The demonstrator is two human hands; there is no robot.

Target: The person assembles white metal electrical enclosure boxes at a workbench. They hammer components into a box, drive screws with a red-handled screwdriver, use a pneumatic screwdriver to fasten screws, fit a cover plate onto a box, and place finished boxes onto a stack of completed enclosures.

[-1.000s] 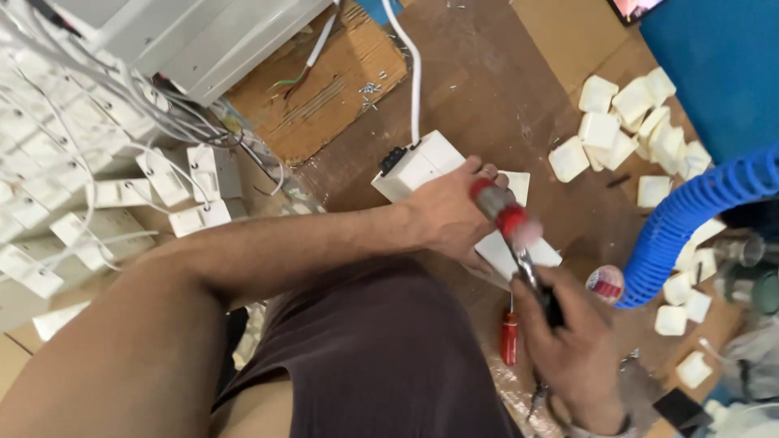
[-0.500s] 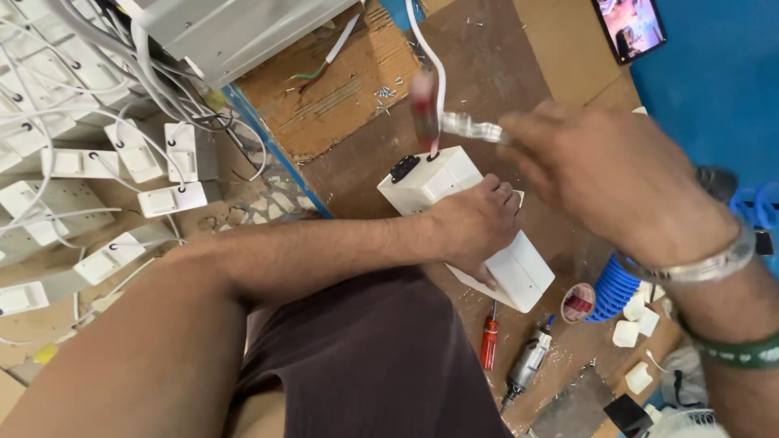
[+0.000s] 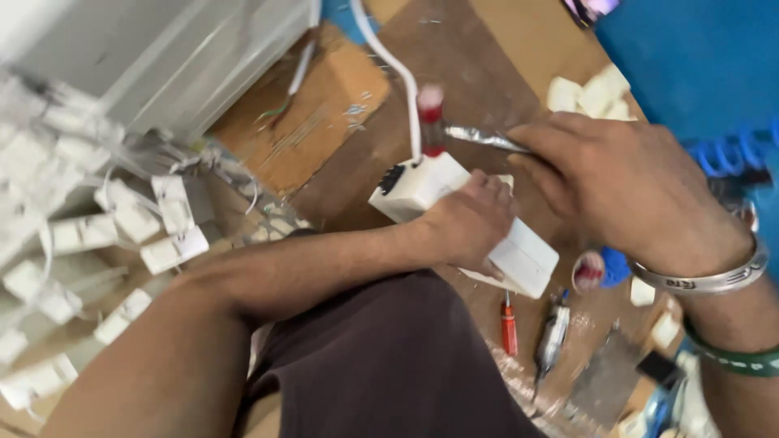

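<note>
Two hands work on a white box.
Left hand point(image 3: 466, 223) presses the white box point(image 3: 454, 215), long axis near-right; right hand point(image 3: 625, 186) clamps a screwdriver point(image 3: 454, 130) pointing right.

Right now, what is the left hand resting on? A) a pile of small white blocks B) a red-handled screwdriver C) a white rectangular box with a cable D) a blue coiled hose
C: the left hand lies on top of the white rectangular box, while the red-handled screwdriver lies untouched on the floor below it.
</note>
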